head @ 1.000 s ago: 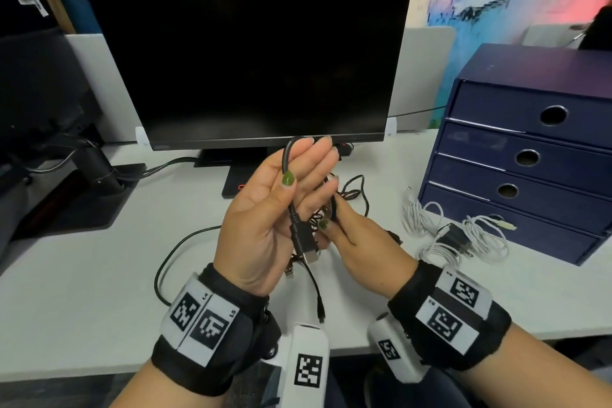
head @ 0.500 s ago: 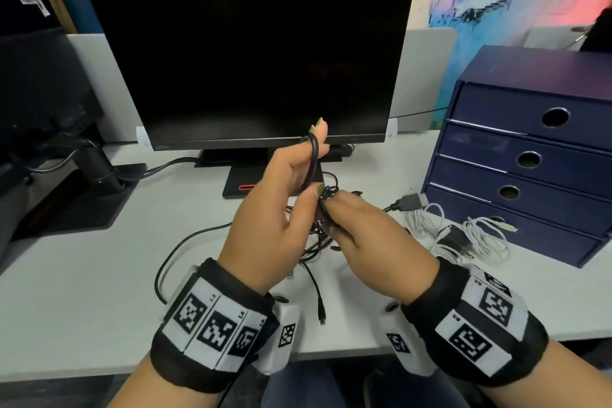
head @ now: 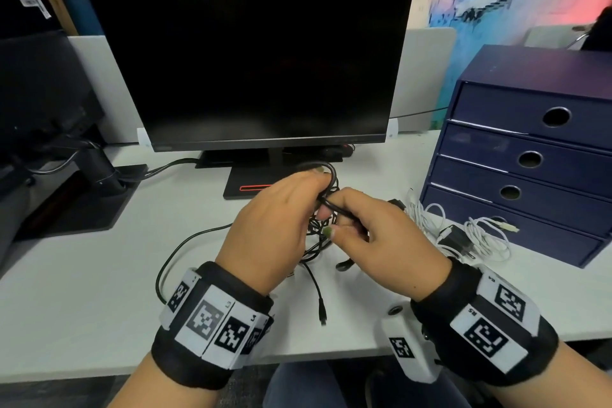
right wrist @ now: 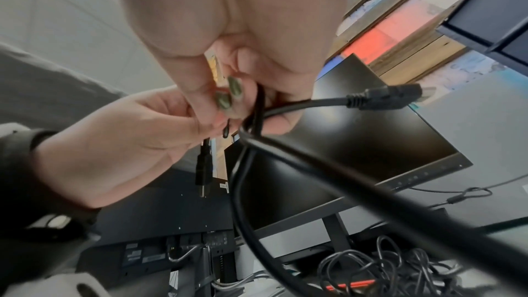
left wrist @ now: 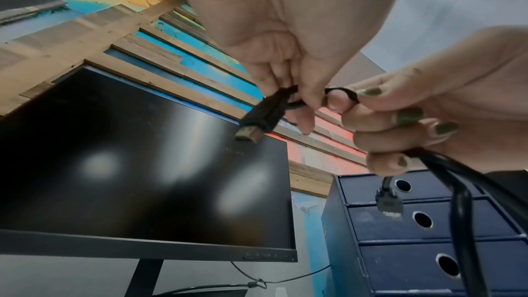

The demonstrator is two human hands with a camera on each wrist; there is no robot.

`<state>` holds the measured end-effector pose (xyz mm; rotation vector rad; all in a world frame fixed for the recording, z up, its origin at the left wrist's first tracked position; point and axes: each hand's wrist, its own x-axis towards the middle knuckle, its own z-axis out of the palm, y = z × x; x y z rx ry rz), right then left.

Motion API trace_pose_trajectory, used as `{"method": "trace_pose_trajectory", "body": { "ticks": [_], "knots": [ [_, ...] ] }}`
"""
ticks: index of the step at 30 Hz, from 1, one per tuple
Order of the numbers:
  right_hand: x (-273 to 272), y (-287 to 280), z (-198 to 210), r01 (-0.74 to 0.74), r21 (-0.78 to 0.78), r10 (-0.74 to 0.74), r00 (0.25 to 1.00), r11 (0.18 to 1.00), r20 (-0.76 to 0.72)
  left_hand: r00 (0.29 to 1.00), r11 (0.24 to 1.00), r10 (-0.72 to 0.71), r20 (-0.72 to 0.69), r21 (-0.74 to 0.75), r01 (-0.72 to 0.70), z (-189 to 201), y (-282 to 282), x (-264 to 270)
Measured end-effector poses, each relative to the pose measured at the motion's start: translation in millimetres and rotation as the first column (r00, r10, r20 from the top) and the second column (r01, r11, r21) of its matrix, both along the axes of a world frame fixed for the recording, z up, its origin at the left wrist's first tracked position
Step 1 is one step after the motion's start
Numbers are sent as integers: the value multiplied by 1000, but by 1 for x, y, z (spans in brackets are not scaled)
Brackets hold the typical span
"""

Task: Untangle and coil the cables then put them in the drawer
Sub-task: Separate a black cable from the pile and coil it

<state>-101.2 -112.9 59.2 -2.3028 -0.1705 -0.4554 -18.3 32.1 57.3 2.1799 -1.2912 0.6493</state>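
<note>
Both hands work one black cable (head: pixel 332 171) just above the desk, in front of the monitor stand. My left hand (head: pixel 314 190), back up, curls round a small loop of it, and a plug (left wrist: pixel 253 124) sticks out below its fingers. My right hand (head: pixel 344 219) pinches the same cable (right wrist: pixel 297 103) close by; another plug (right wrist: pixel 382 96) pokes out past its fingers. More black cable lies tangled (head: pixel 316 242) under the hands, with a loose end (head: pixel 322 310) trailing toward the desk's front edge. The blue drawer unit (head: pixel 516 142) at the right has all drawers closed.
White cables with a black charger (head: pixel 477 237) lie in front of the bottom drawer. A dark monitor (head: pixel 245 56) on its stand fills the back of the white desk (head: pixel 82 291). A second monitor's arm base (head: pixel 99 175) sits at the left.
My left hand has turned from palm-up and flat to back-up and closed round the cable loop, and sunk lower. The right hand has come in close and taken the cable beside it.
</note>
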Motion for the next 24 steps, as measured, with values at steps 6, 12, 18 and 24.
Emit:
{"method": "trace_pose_trajectory", "body": {
  "ticks": [6, 12, 18, 24],
  "knots": [
    [2, -3, -7, 5, -145, -5, 1000, 989, 2, 993, 994, 109, 44, -8, -109, 3, 3, 8],
    [0, -9, -17, 114, -315, -140, 988, 942, -60, 954, 948, 290, -74, -114, -297, 11, 15, 12],
    [-15, 9, -16, 114, -112, -113, 993, 987, 20, 912, 913, 398, -98, -54, -405, 17, 13, 11],
    [-14, 6, -21, 180, -108, -156, 968, 978, 197, 905, 909, 402, -141, -57, -413, 18, 16, 11]
  ]
}}
